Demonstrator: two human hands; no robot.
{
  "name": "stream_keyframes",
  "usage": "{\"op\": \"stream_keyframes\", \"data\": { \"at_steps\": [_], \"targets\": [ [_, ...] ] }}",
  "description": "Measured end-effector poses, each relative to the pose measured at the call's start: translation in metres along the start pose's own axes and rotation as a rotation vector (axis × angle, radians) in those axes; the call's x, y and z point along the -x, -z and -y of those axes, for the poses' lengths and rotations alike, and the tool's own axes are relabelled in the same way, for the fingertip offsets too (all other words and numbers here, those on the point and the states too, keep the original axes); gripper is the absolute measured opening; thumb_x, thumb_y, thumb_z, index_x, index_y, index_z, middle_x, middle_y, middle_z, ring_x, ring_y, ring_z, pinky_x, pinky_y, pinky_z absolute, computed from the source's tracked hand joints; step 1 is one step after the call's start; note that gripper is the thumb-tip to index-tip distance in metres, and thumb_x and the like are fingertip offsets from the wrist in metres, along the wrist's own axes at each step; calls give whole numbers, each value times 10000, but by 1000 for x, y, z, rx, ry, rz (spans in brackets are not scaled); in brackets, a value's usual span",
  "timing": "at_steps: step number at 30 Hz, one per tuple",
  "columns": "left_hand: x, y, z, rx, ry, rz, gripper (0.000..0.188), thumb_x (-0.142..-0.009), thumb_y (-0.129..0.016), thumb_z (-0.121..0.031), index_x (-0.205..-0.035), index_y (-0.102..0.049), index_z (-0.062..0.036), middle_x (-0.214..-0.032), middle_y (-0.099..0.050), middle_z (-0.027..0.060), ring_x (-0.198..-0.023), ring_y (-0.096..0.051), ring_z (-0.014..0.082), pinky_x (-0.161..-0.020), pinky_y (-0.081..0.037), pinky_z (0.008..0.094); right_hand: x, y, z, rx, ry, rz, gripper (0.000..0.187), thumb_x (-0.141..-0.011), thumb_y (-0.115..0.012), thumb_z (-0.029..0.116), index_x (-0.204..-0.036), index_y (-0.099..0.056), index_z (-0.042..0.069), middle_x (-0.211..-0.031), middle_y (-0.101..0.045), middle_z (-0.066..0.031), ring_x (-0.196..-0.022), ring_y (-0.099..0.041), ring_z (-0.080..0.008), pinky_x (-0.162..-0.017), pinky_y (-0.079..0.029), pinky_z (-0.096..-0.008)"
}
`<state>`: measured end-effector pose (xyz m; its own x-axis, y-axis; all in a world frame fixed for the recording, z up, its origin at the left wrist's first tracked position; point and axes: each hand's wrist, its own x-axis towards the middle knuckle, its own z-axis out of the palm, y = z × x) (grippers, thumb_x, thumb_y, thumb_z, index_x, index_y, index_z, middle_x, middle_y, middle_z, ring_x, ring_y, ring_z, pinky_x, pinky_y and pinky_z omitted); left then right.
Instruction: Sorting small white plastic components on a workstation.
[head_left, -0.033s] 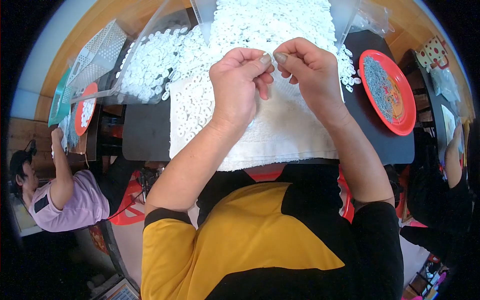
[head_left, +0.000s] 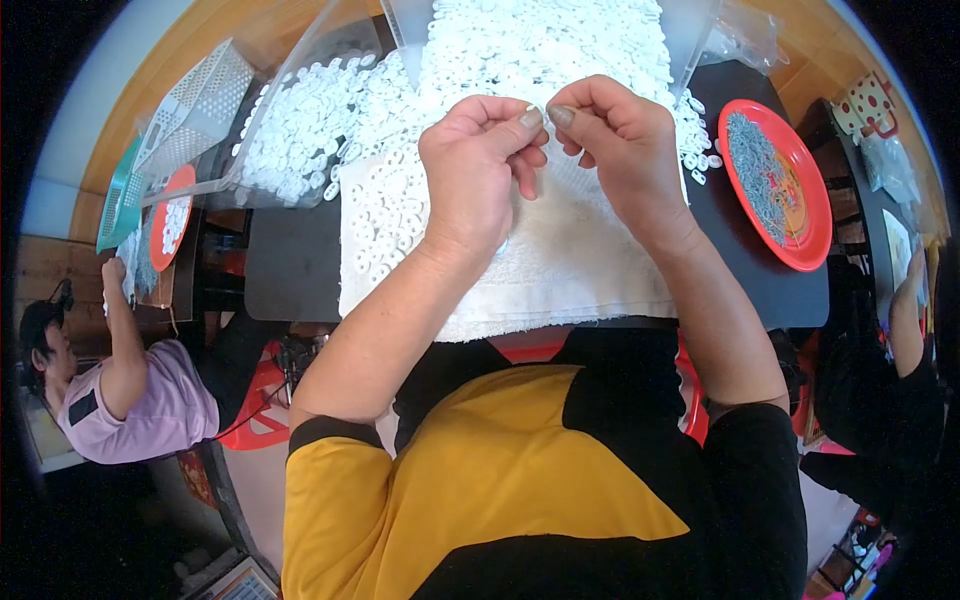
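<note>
Fine pinch over a crowded table (head_left: 290,265)

The left hand (head_left: 466,165) has thumb and forefinger pressed together, and a sliver of white, probably a piece (head_left: 536,108), shows at their tips. The right hand (head_left: 632,150) is pinched just beside it; its fingers hide whatever may be in them, so I cannot tell if it is clamped on anything. The piece is between the two hands, above the far part of the cloth (head_left: 590,275).

The likeliest trouble, I judge, is a slip: the piece is tiny, the hold is at the tips only, and an uneven push could flick it off. It could then be hard to find among the rings (head_left: 385,215) strewn on the cloth's left side. The left forearm lies close to these, so a low sweep might scatter them.

Beyond the hands, a heap (head_left: 550,50) of white parts sits between the walls of a clear box (head_left: 693,45); it crowds the far side and leaves little room to reach forward. A clear tray (head_left: 200,190) with more white parts stands to the left. On the right, a red plate (head_left: 808,255) holds grey bits (head_left: 755,170), and strays (head_left: 697,150) lie between it and the cloth, where the right hand could brush them
</note>
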<state>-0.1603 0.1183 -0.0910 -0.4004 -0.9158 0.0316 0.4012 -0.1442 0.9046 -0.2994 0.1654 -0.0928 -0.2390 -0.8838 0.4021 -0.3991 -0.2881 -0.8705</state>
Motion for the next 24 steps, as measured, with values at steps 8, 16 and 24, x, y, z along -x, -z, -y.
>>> {"op": "stream_keyframes", "data": {
  "at_steps": [8,16,24],
  "targets": [
    [2,-2,0,-50,-35,-55,34,-879,-573,25,-848,-578,36,-730,-615,100,-556,-556,118,-412,-409,227,0,-8,2,27,91,-19,81,-911,-602,87,-914,-660,31,-711,-596,29,-650,-518,-36,-552,-398,-190],
    [-2,2,1,-4,3,-36,22,-873,-580,23,-856,-583,36,-726,-620,102,-578,-568,129,-426,-414,232,-5,2,-3,31,33,4,107,-921,-600,104,-969,-661,31,-737,-595,27,-683,-520,-47,-592,-410,-200],
    [-4,4,-1,-33,41,12,43,-874,-589,3,-868,-606,42,-740,-632,112,-583,-578,138,-448,-426,234,-7,6,-5,102,56,76,93,-926,-594,98,-921,-630,13,-717,-550,25,-662,-471,-57,-593,-399,-211]
  ]
}}
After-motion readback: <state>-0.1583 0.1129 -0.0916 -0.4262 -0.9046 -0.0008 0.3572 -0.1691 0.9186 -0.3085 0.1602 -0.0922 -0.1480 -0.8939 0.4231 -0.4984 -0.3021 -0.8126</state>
